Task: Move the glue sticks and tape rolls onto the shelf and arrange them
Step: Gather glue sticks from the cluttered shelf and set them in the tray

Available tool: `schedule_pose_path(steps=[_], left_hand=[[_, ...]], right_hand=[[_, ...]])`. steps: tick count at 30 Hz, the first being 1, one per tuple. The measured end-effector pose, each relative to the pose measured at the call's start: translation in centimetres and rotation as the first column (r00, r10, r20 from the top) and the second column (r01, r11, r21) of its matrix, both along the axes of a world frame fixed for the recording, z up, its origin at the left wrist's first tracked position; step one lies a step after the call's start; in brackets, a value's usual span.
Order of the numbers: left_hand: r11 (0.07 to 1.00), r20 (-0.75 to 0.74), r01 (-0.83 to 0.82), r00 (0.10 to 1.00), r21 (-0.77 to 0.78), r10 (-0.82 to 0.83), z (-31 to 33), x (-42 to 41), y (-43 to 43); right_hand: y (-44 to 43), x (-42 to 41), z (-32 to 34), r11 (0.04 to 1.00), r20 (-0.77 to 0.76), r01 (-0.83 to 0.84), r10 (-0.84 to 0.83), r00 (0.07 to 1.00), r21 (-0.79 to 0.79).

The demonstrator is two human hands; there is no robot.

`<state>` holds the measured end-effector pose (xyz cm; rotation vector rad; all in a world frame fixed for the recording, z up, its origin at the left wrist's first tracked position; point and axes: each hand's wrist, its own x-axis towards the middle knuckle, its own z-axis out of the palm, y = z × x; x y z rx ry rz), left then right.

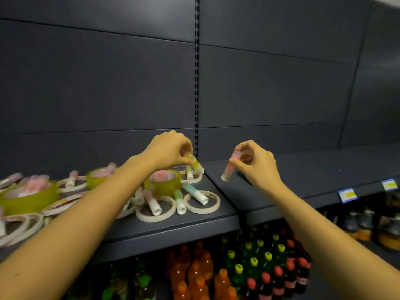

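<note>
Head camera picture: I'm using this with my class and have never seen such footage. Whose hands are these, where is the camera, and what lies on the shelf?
The camera sits on a person's head, looking forward and down, so both arms reach in from below. The left hand pinches a yellow-green glue stick; the right hand holds a pink glue stick tilted above the dark shelf. On its left part lie flat white tape rings, green tape rolls and more glue sticks, some resting inside the rolls. Drink bottles stand below.

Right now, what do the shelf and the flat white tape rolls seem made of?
Shelf: likely painted metal; matte dark grey, thin folded front edge. Flat white tape rolls: probably paper masking tape; dull cream, thin rings, no shine.
</note>
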<state>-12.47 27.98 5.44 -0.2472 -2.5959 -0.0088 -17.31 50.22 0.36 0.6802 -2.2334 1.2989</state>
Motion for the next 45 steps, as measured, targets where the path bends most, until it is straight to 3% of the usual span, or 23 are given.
schedule_pose_path(steps=[12, 28, 45], left_hand=[[0.976, -0.022, -0.026, 0.999, 0.218, 0.031, -2.6, -8.2, 10.7], [0.979, 0.109, -0.177, 0.98, 0.097, 0.167, -3.6, -18.2, 12.3], [0.958, 0.179, -0.246, 0.959, 0.147, 0.219, -3.0, -21.2, 13.5]], right_hand=[[10.8, -6.2, -1.0, 0.998, -0.011, 0.061, -0.061, 0.998, 0.019], [9.5, -17.2, -1.1, 0.995, -0.043, -0.061, 0.064, 0.997, 0.078], [8.1, -22.6, -1.8, 0.968, 0.003, -0.205, 0.206, 0.978, 0.142]])
